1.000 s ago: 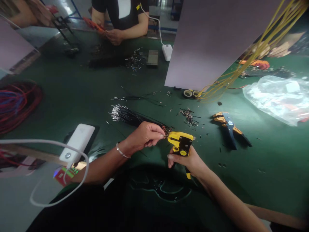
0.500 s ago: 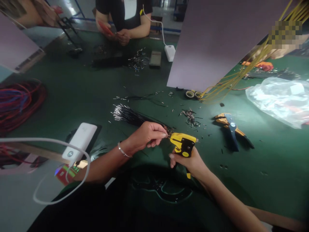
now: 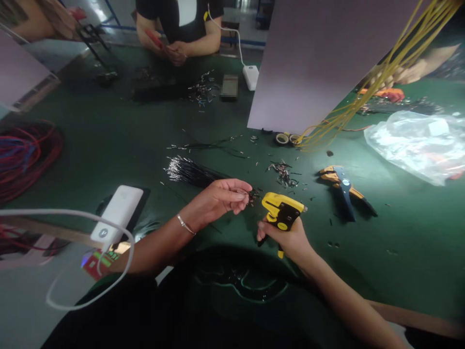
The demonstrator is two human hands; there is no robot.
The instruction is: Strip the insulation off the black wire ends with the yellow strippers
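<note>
My right hand (image 3: 283, 235) is wrapped round the grip of a yellow and black wire stripper (image 3: 282, 209), whose jaws point left toward my other hand. Thumb and fingers of my left hand (image 3: 230, 194) are pinched together on a thin black wire, its end near the fingertips, a short gap from the stripper's jaws. Beside and behind that hand lies a bundle of black wires (image 3: 196, 173) with silvery ends fanned out at the left. Copper-coloured ends show just right of my left fingers. A small heap of clippings (image 3: 284, 173) lies beyond the stripper.
A blue and orange stripper (image 3: 345, 186) and a plastic bag (image 3: 417, 145) lie to the right. Tape rolls (image 3: 282, 139) sit by a pale panel (image 3: 312, 63). At the left are a white power bank (image 3: 119, 211) and red cable coils (image 3: 29, 160). People's hands work across the table.
My left hand and the yellow stripper have moved apart; the stripper shifted slightly right, and a gap now shows between its jaws and my fingers. The whole view shifted slightly.
</note>
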